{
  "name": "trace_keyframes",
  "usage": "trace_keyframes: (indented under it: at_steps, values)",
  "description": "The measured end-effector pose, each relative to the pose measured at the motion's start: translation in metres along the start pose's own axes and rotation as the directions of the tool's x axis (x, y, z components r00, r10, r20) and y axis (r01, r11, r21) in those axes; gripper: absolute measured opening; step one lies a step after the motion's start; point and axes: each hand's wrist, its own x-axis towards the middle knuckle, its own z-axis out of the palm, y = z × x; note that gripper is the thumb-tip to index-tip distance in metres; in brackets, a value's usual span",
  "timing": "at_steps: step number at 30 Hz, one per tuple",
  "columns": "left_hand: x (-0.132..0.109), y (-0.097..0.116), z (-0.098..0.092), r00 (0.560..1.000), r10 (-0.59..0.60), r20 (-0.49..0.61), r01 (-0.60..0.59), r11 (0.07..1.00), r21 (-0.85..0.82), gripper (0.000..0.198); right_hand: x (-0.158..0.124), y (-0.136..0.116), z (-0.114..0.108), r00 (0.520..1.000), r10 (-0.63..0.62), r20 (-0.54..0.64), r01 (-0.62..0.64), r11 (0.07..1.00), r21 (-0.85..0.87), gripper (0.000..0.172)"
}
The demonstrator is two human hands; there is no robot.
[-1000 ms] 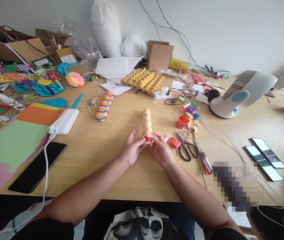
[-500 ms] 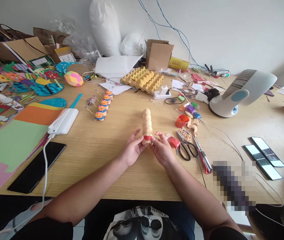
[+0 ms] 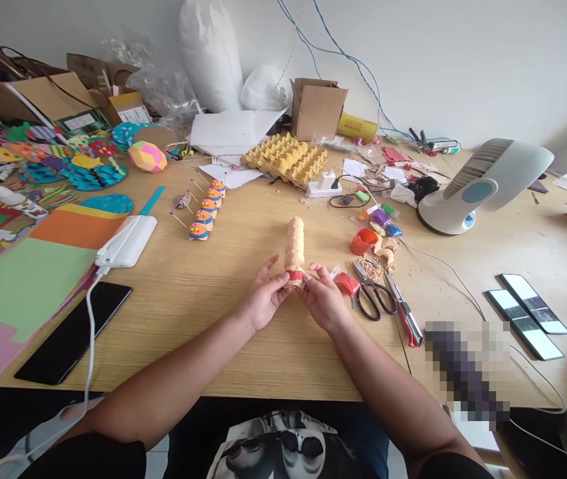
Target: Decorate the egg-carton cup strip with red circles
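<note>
Between my hands is a strip of egg-carton cups (image 3: 294, 241), pale tan and bumpy, pointing away from me. A red clay band (image 3: 295, 274) crosses its near cup. My left hand (image 3: 264, 296) pinches the near end from the left, thumb against the red band's edge. From the other side my right hand (image 3: 324, 299) grips the same end with thumb and fingers. Just right of that hand lies a packet of red clay (image 3: 347, 284). A finished-looking caterpillar (image 3: 207, 211) of orange and blue cups, with pins sticking out, stands farther left.
Black-handled scissors (image 3: 373, 293) and a red utility knife (image 3: 405, 313) lie to the right, near an orange cup (image 3: 363, 241). A white fan (image 3: 482, 186) stands behind them. Left are a power bank (image 3: 128, 241) and a black phone (image 3: 74, 336). Yellow egg trays (image 3: 288, 159) lie at the back.
The far end of the egg-carton strip has shifted slightly right. Both hands keep their hold at its near end, almost unmoved.
</note>
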Motion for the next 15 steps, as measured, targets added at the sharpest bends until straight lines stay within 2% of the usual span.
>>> trace_keyframes:
  at_steps: [7, 15]
  values:
    - [0.0, 0.0, -0.0014, 1.0, -0.019, 0.013, 0.019, 1.0, 0.005, 0.072, 0.0011, 0.0005, -0.0003, 1.0, -0.006, 0.006, 0.006, 1.0, 0.002, 0.037]
    - [0.0003, 0.0005, -0.0011, 0.999, -0.038, 0.006, 0.038, 0.999, -0.013, 0.064, 0.0023, 0.0, -0.0017, 1.0, -0.018, 0.022, 0.018, 1.0, 0.0, 0.04]
